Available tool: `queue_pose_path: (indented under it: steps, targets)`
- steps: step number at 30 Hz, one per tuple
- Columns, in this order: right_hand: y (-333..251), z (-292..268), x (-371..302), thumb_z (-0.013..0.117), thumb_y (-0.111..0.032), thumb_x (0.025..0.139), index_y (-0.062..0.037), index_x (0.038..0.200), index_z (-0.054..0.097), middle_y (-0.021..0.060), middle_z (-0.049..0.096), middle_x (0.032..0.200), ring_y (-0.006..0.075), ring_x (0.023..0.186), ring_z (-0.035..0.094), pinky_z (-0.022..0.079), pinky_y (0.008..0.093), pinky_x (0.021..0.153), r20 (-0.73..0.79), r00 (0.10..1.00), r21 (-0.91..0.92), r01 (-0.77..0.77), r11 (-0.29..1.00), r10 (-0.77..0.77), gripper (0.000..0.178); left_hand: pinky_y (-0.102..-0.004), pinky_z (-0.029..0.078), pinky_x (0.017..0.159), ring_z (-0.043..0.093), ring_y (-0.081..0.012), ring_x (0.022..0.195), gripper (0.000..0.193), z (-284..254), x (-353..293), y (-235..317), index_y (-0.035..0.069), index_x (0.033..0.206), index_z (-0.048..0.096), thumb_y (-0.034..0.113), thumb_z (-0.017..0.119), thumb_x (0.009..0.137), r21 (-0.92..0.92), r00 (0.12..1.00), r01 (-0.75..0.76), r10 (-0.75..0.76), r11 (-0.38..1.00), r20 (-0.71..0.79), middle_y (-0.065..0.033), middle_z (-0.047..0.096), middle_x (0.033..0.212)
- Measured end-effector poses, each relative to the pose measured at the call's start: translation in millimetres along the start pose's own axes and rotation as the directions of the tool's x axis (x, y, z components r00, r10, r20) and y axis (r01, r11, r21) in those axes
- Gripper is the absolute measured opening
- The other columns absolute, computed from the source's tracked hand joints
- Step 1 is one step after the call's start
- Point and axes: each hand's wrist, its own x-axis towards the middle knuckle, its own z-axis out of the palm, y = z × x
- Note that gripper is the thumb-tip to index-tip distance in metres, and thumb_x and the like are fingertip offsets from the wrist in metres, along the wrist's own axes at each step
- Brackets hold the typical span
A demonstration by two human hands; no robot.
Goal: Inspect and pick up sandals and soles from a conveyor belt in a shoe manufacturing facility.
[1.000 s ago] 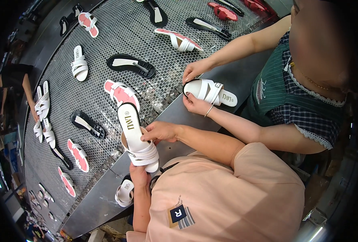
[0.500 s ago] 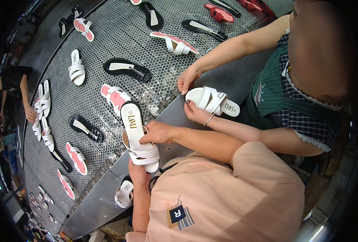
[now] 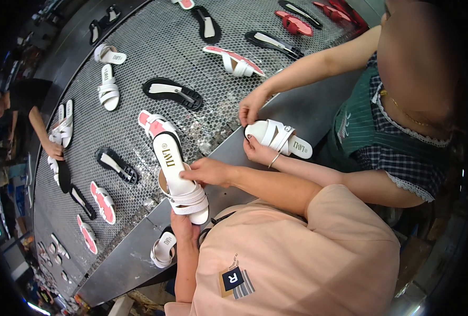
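Note:
A white slide sandal (image 3: 168, 158) with crossed straps, gold lettering on its insole and a black rim round the heel is held between my hands, heel pointing away from me. My right hand (image 3: 207, 173) grips its right side, thumb on the insole beside the straps. From below, my left hand (image 3: 185, 227) closes round the toe end; most of its fingers are hidden under the sandal. Just beyond the heel lies a white-strapped upper with a pink underside (image 3: 157, 125). Another white sandal (image 3: 165, 247) rests on the metal ledge beside my left forearm.
On my right, a co-worker's hands (image 3: 252, 108) hold a white sandal (image 3: 276, 136) over the metal ledge (image 3: 128, 258). Black soles (image 3: 172, 94), pink-bottomed uppers (image 3: 103, 203) and red uppers (image 3: 293, 23) lie across the perforated table (image 3: 139, 68). At far left another person's hand (image 3: 54, 150) touches footwear.
My hands and the sandal stay almost in place, with the heel tipped slightly left. The far-left person's hand has shifted, and a dark sole now shows below it. The view has shifted slightly.

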Motion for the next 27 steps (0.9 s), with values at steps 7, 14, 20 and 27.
queue_pose_path:
  steps: [7, 14, 20, 27]
  targets:
    - [56.1, 12.0, -31.7, 0.067, -0.026, 0.086, -0.0038, 0.112, 0.059, 0.0061, 0.064, 0.101, 0.0140, 0.082, 0.062, 0.052, 0.0283, 0.069, 0.216, 0.971, -0.043, -0.099, 0.994, 0.106, 0.035, -0.0403, 0.051, 0.089, 0.061, -0.0267, 0.102, 0.030, -11.3, 4.1, -14.4, 0.001, 0.121, 0.051, 0.011, 0.046, 0.093, -0.190, 0.997, -0.037, 0.023, 0.981, -0.075, -0.0136, 0.060, 0.115]
    - [59.3, 22.6, -23.2, 0.059, -0.006, 0.084, -0.0003, 0.118, 0.055, 0.0065, 0.063, 0.109, 0.0143, 0.093, 0.061, 0.050, 0.0296, 0.079, 0.013, 0.998, 0.099, 0.064, 0.993, -0.066, 0.035, -0.0370, 0.044, 0.089, 0.055, -0.0210, 0.109, 0.040, -13.9, -3.4, -17.7, 0.005, 0.129, 0.045, 0.012, 0.054, 0.090, -0.030, 0.994, 0.007, -0.010, 1.000, -0.106, -0.0107, 0.057, 0.122]
    - [-10.5, -12.3, 13.6, 0.058, -0.005, 0.086, -0.0015, 0.121, 0.054, 0.0052, 0.062, 0.111, 0.0122, 0.098, 0.059, 0.046, 0.0281, 0.087, -0.122, 0.924, -0.180, 0.339, 0.923, -0.363, 0.036, -0.0334, 0.042, 0.079, 0.055, -0.0152, 0.100, 0.051, -96.1, -12.4, 35.8, 0.009, 0.133, 0.042, 0.021, 0.063, 0.088, 0.067, 0.899, -0.183, 0.194, 0.981, -0.392, -0.0054, 0.055, 0.121]
    - [-155.9, -52.9, 95.3, 0.055, -0.017, 0.091, 0.0041, 0.131, 0.039, 0.0129, 0.061, 0.101, 0.0198, 0.087, 0.061, 0.051, 0.0315, 0.074, -0.620, 0.666, -0.151, 0.418, 0.896, -0.415, 0.049, -0.0453, 0.037, 0.089, 0.051, -0.0259, 0.109, 0.075, -285.0, -0.2, 123.3, 0.009, 0.144, 0.024, 0.038, 0.062, 0.086, 0.135, 0.505, -0.376, 0.325, 0.917, -0.800, -0.0102, 0.047, 0.132]
